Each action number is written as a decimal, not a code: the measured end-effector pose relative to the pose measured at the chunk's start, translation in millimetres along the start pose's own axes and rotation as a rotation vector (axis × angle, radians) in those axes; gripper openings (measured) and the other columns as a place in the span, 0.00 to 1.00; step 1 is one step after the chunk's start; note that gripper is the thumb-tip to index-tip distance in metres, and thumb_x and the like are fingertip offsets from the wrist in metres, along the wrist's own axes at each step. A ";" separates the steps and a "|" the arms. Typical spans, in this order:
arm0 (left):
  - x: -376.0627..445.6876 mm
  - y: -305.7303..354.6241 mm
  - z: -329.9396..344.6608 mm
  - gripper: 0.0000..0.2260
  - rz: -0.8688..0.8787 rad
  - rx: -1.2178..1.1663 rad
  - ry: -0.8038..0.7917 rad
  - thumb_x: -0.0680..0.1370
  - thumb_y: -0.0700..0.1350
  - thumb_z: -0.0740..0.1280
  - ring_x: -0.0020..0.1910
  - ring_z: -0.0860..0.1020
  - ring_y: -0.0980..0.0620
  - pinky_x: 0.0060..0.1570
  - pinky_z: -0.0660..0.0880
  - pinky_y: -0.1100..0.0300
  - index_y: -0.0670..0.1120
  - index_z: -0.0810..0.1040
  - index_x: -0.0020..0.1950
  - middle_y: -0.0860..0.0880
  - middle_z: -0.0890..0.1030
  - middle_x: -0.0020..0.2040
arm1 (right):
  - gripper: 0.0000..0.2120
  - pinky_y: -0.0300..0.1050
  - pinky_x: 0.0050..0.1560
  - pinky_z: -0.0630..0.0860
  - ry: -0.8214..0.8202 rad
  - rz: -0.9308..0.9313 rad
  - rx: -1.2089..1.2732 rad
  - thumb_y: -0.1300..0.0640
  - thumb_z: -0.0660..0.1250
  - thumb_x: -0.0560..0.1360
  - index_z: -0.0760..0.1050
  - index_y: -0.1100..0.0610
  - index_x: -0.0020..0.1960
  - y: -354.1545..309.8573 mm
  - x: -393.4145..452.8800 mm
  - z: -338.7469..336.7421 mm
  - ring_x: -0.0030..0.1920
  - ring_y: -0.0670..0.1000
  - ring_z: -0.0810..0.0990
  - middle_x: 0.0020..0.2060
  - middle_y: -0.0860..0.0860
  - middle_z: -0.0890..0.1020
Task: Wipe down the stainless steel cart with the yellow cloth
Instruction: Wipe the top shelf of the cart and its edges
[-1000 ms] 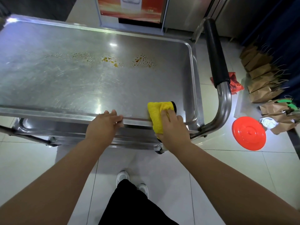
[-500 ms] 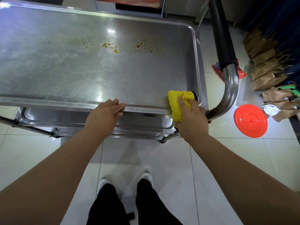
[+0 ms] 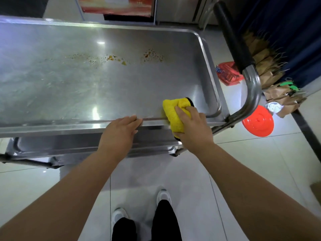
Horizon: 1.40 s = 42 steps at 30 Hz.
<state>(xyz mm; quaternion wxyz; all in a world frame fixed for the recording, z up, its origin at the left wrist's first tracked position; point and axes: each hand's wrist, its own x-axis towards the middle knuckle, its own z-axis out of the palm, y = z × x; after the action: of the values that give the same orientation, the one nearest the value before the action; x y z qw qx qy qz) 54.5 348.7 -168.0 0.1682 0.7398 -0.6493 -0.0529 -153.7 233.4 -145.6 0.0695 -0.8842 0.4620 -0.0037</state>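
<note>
While the left hand (image 3: 121, 131) rests flat-fingered on the stainless steel cart (image 3: 52, 129) rim, probably steadying it, the right hand (image 3: 192, 126) grips the folded yellow cloth (image 3: 173, 110) draped over the near-right edge.

We see the right hand (image 3: 194, 129) gripping the yellow cloth (image 3: 174, 113) on the cart's (image 3: 69, 84) near rim; the left hand (image 3: 119, 134) rests just beside it, orange crumbs (image 3: 151, 56) farther in.
</note>
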 end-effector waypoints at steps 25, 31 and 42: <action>-4.3 -2.4 61.9 0.16 0.029 0.132 0.559 0.77 0.50 0.60 0.46 0.74 0.41 0.48 0.70 0.50 0.43 0.81 0.56 0.44 0.80 0.50 | 0.38 0.54 0.41 0.77 0.592 -0.153 0.101 0.31 0.70 0.63 0.74 0.54 0.63 1.0 1.6 54.9 0.47 0.62 0.76 0.57 0.58 0.75; 0.5 -8.8 75.9 0.16 0.062 0.185 0.651 0.78 0.50 0.58 0.48 0.74 0.39 0.51 0.67 0.48 0.43 0.80 0.57 0.44 0.79 0.51 | 0.33 0.52 0.42 0.76 0.727 -0.188 0.054 0.33 0.64 0.69 0.73 0.54 0.64 7.0 4.3 65.6 0.48 0.61 0.75 0.57 0.58 0.74; 2.5 -23.3 87.1 0.19 0.226 0.319 0.798 0.73 0.49 0.63 0.47 0.73 0.38 0.50 0.68 0.45 0.40 0.79 0.59 0.41 0.78 0.49 | 0.28 0.48 0.41 0.70 0.888 -0.205 0.003 0.39 0.69 0.68 0.74 0.54 0.63 20.1 4.0 79.4 0.49 0.62 0.74 0.57 0.59 0.74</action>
<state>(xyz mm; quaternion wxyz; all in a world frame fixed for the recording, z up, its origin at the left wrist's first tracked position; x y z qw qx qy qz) 51.1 332.9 -256.8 0.2941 0.6434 -0.6104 0.3563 -162.2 228.3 -227.0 -0.1348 -0.8381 0.3572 -0.3897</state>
